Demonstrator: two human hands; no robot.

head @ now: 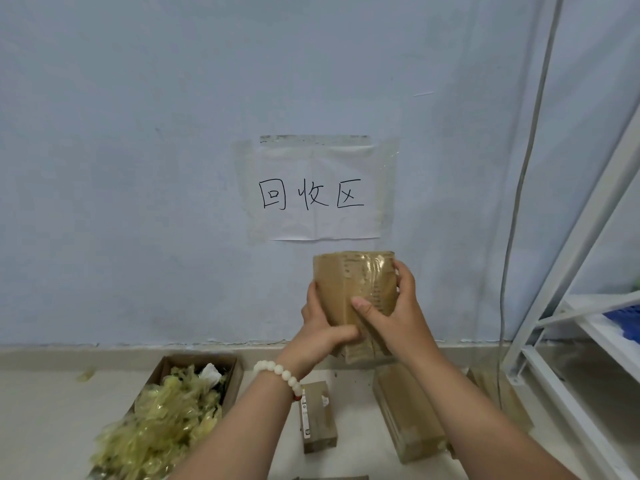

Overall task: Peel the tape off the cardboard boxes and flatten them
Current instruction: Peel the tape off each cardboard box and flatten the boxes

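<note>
Two bare arms reach up in front of the pale blue painted wall, and between them is the small brown cardboard box wrapped in glossy clear tape, held upright in the air, above the floor and just below the paper sign. The left grip is curled round its lower left edge, thumb lying across the near face. The right grip clasps the right side, fingers behind and thumb pressed on the front. The tape wrinkles and shines over faint printed lines on the box.

One white bead bracelet circles the left wrist.

On the pale speckled floor, near left, one open cardboard carton overflows with a crumpled heap of yellowish peeled tape. Between the forearms lies one small taped box with a white label strip. To its right sits one flat, longer brown cardboard bundle, partly hidden by the right forearm, and further right another brown cardboard piece by the rack, so three brown pieces on the floor besides the carton.

One white sheet with three handwritten black characters is taped to the wall. One white metal shelf rack stands at the right, with one grey cable hanging beside it.
</note>
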